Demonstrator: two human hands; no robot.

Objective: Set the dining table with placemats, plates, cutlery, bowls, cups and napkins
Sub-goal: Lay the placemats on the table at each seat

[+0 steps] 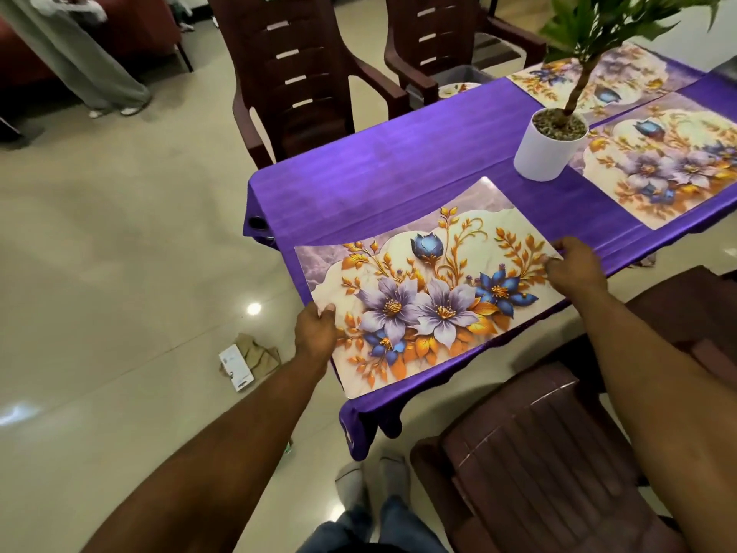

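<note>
A floral placemat point(430, 289) with purple, blue and orange flowers lies at the near corner of the table, which is covered by a purple cloth point(399, 161). The mat's left and near parts overhang the table edge. My left hand point(317, 333) pinches its left edge and my right hand point(574, 269) pinches its right edge. Two more floral placemats lie farther along the table, one at the right point(670, 165) and one at the far end point(622, 73).
A white pot point(546, 149) with a green plant stands between the placemats. Brown plastic chairs stand at the far side point(303, 73) point(446, 41) and close by at the lower right point(558, 453). Paper scraps point(249, 359) lie on the floor. A person's legs show at top left.
</note>
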